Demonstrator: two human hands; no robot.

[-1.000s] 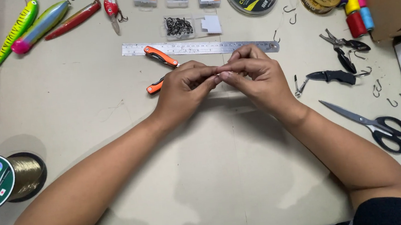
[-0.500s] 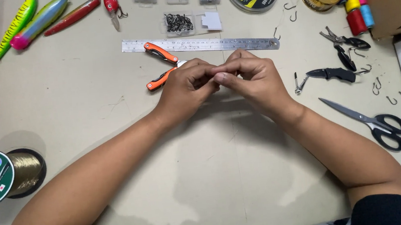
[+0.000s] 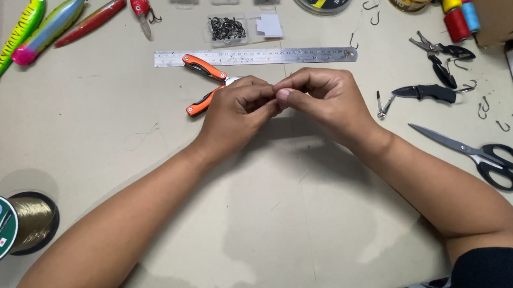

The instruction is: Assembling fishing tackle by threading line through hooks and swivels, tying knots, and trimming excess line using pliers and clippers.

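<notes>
A: Where are your hands?
B: Your left hand (image 3: 237,109) and right hand (image 3: 318,96) meet fingertip to fingertip, pinched shut on something too small to identify.
A: Nearby?
B: The orange-handled folding pliers (image 3: 204,83) lie just behind your left hand, handles splayed leftward, below the steel ruler (image 3: 253,55), whose long axis runs left-right.

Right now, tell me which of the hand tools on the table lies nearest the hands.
The orange-handled pliers, lying open just beyond the left hand, which partly covers them. The black scissors, the folding knife and the small black pliers all lie farther off, past the right hand.
</notes>
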